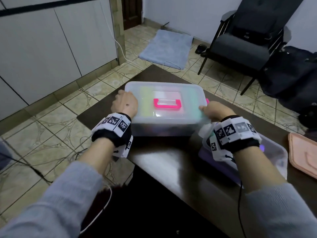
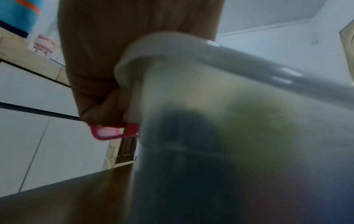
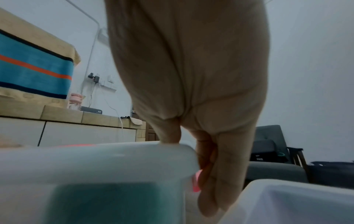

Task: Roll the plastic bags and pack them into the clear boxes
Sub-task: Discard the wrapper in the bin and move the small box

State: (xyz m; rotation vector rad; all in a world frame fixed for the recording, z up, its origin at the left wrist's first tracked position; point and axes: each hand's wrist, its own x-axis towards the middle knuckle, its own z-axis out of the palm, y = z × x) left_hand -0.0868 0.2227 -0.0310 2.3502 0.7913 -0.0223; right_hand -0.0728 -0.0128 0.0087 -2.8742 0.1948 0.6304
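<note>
Nearest the person, on the dark glossy worktop (image 1: 164, 162), a second clear plastic box with a lilac tint (image 1: 276, 157) sits under the right forearm, and a flat salmon-pink plastic lid (image 1: 303, 157) lies just beside it at the right edge. Beyond these stands the clear rectangular plastic box with a translucent lid (image 1: 164, 93), its long axis running left to right across the person, its pink carry handle (image 1: 167, 104) lying flat on the lid along that same axis. Blurred green and teal shapes show through its walls. The left hand (image 1: 125, 103) holds the box's left end, its grip curled over the lid rim onto a pink side latch (image 2: 114, 131). The right hand (image 1: 214, 111) holds the right end, thumb on the lid, fingers (image 3: 220, 174) curled down over that end's pink latch (image 3: 196, 181). Farther off on the tiled floor lie a pale blue mat (image 1: 166, 47) and a dark armchair (image 1: 243, 42).
</note>
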